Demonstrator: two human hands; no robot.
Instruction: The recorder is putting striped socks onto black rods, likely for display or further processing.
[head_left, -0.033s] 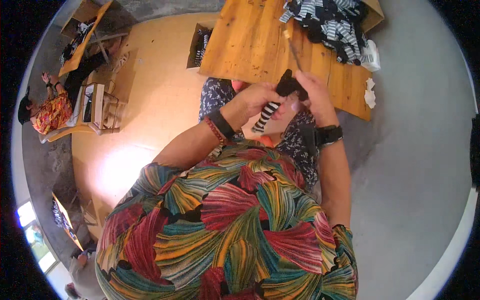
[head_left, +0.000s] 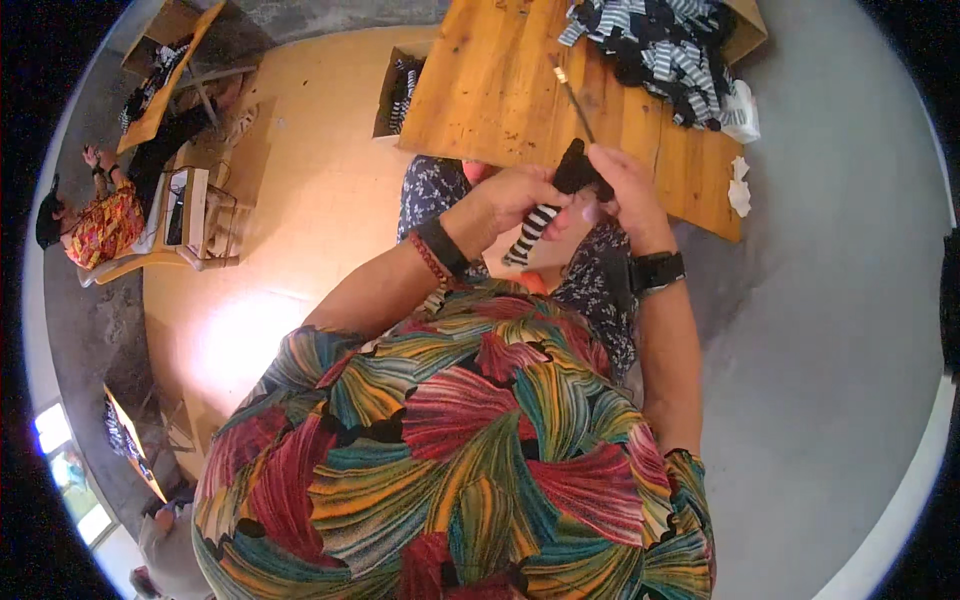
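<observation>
Close above my lap, both hands work on a small knit piece [head_left: 536, 228]. It is black at the far end and striped black and white at the near end; whether it is a sock or a glove I cannot tell. My left hand [head_left: 515, 195] pinches it near where black meets stripes. My right hand [head_left: 628, 190] is closed at the black part's right side. From its fingers a thin dark rod [head_left: 577, 105] with a pale gold band near its far end points away over the table. The right fingertips are partly hidden behind the knit.
A wooden table [head_left: 490, 90] stands ahead, with a heap of striped and black knit pieces [head_left: 665, 60] at its far right. White paper [head_left: 740, 187] lies by its right edge. Left of it is a box [head_left: 391, 110] of knits. A co-worker [head_left: 105, 225] sits far left.
The far end of the thin rod has swung a little to the left, and more of its shaft shows. My hands and the knit piece have barely shifted.
</observation>
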